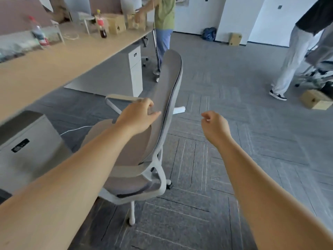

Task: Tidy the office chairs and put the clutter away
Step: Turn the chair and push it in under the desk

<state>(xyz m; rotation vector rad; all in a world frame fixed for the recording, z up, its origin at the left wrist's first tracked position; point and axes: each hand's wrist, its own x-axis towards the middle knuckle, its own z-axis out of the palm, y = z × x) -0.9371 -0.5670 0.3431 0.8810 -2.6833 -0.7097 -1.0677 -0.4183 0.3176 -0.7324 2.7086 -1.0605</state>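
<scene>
A grey office chair (169,83) with a white frame stands on the carpet beside the long wooden desk (45,69), its backrest seen edge-on. My left hand (138,117) rests against the front of the backrest near its side edge, fingers curled around it. To the right of the chair, my right hand (215,126) hovers over the floor, loosely curled and holding nothing. Clutter sits on the desk: two soda bottles (101,24), a cardboard box (116,23) and a paper bag (137,21).
Grey drawer cabinets stand under the desk at near left (27,147) and farther back (135,69). One person in a green shirt (164,20) stands at the desk's far end; another (295,51) walks at right. Cardboard boxes (316,101) lie on the carpet.
</scene>
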